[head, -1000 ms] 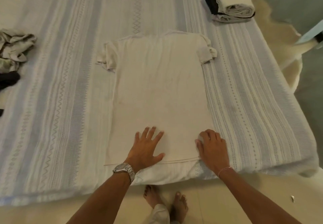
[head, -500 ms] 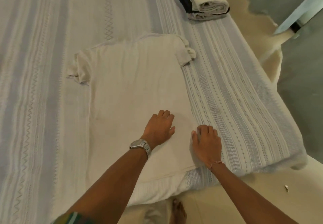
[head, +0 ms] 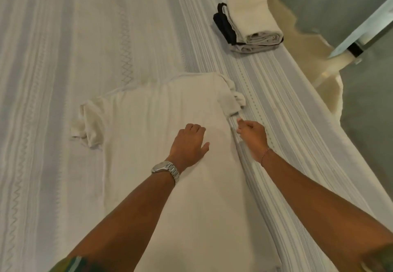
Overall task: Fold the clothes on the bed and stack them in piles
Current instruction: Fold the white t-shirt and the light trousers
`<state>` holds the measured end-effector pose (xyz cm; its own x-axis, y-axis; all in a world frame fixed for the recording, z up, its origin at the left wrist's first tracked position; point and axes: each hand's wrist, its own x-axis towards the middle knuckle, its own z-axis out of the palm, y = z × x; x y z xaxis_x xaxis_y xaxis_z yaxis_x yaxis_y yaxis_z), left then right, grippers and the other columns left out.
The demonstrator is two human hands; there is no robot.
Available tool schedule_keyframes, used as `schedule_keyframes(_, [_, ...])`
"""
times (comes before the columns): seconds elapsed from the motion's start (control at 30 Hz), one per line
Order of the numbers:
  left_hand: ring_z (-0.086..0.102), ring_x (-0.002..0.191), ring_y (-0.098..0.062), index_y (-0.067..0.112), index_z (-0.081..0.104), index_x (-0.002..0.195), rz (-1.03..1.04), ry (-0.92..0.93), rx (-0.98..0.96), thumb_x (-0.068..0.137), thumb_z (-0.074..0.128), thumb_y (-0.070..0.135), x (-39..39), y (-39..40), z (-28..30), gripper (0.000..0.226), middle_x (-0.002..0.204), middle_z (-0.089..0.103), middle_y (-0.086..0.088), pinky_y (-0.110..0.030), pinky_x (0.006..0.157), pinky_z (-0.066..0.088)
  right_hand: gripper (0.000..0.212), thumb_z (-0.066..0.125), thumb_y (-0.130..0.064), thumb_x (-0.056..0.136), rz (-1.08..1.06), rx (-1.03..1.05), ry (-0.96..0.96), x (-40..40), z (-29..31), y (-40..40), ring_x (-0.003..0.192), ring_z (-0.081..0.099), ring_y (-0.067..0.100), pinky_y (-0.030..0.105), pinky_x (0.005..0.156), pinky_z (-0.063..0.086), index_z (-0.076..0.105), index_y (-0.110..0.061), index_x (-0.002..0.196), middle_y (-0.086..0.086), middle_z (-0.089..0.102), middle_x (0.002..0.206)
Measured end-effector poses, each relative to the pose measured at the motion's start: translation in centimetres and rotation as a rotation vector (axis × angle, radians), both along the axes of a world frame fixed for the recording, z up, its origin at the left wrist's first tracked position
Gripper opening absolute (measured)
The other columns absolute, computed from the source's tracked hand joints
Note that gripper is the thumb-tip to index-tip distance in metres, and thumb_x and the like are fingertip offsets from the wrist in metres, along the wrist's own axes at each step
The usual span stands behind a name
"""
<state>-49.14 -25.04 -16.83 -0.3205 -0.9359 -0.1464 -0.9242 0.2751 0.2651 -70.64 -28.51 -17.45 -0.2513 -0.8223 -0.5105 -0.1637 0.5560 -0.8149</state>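
Cream T-shirt [head: 161, 165] spread flat on bed [head: 53, 80], collar end away from the camera, hem end toward it, lying along the bed's right part beside the grey-striped band of the bedspread. Both short sleeves crumpled: one bunched at the shirt's left shoulder [head: 87, 127], the other twisted at the right shoulder [head: 232, 99], reaching onto the stripes.

Left hand [head: 188, 146] palm-down on the shirt's middle, fingers bent a little at the knuckles, thumb out to the side, pressing the cloth, nothing clamped in its grip. Silver wristwatch [head: 167, 170] on that wrist. Right hand [head: 252, 134] at the shirt's right side edge, just below the twisted sleeve, fingers curled together; grip appears pinched on the shirt's edge, though the fingertips largely hidden behind the knuckles. Thin bracelet [head: 264, 154] on that wrist. Patterned sleeve edge [head: 70, 265] at the bottom left corner.

Stack of folded clothes [head: 251, 25] farther up the bed near its right edge, well apart from the shirt: cream piece on top, grey beneath, dark pieces at its left side. Pale floor [head: 297, 44] beyond the bed's edge.
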Motion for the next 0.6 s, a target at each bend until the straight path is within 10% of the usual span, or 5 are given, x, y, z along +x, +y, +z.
schedule_keyframes(0.33, [0.02, 0.153, -0.031, 0.001, 0.032, 0.153, 0.101, 0.201, -0.018, 0.104, 0.049, 0.033, -3.1, -12.0, -2.1, 0.061, 0.16, 0.032, -0.018, -0.041, 0.125, 0.02, 0.073, 0.093, -0.048, 0.066, -0.16, 0.151, -0.538, -0.5, -0.9, -13.1, 0.101, 0.074, 0.03, 0.052, 0.087, 0.061, 0.07, -0.003, 0.119, 0.016, 0.075, 0.113])
schedule_keyframes(0.6, [0.006, 0.157, -0.024, 0.006, 0.02, 0.159, 0.2, 0.201, 0.019, 0.108, 0.022, 0.034, -5.0, -18.0, -4.8, 0.058, 0.168, 0.015, -0.011, -0.043, 0.127, 0.007, 0.045, 0.083, -0.018, 0.083, 0.197, 0.343, -0.592, -2.2, -0.4, -19.2, 0.103, 0.073, 0.026, 0.043, 0.089, 0.06, 0.068, -0.003, 0.123, 0.014, 0.075, 0.114])
